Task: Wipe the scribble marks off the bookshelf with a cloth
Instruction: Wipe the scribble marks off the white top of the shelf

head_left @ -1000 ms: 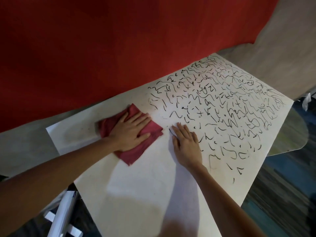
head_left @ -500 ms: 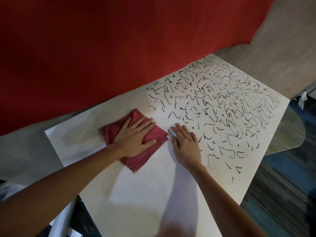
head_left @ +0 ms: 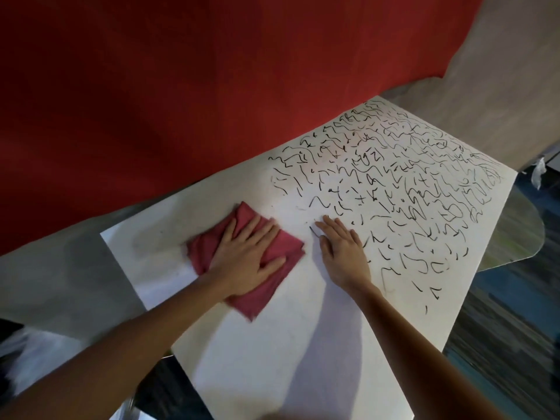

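Note:
A white bookshelf top (head_left: pixel 272 353) lies tilted across the view. Black scribble marks (head_left: pixel 394 189) cover its right half; the left half shows only faint smears. A folded red cloth (head_left: pixel 281 247) lies on the white surface left of the marks. My left hand (head_left: pixel 245 259) presses flat on the cloth with straight, spread fingers. My right hand (head_left: pixel 342 250) rests flat on the bare surface just right of the cloth, fingertips at the edge of the marks.
A red wall (head_left: pixel 181 86) rises behind the shelf, with a pale wood panel (head_left: pixel 500 71) at the upper right. A clear rounded plate (head_left: pixel 512 237) juts out past the shelf's right edge. Dark carpet (head_left: pixel 515 344) lies below right, white parts (head_left: pixel 36 353) at lower left.
My left hand has slid the cloth down and to the right, towards my right hand. My right hand has stayed in place on the shelf.

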